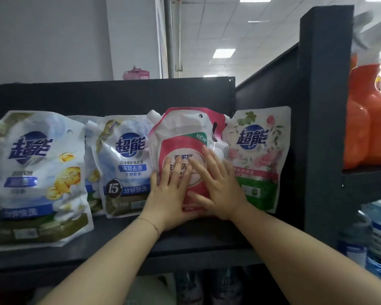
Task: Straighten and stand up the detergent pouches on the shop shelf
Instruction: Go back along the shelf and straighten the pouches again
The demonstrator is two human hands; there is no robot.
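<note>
Glossy, crinkled plastic pouches (128, 164) stand on a matt dark shelf (185, 243) beside shiny orange plastic bottles (370, 119).

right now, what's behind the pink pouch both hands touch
Behind the pink pouch a white spout pokes up at its top left, before the dark back panel. What the spout belongs to is covered by the pouch.
</note>
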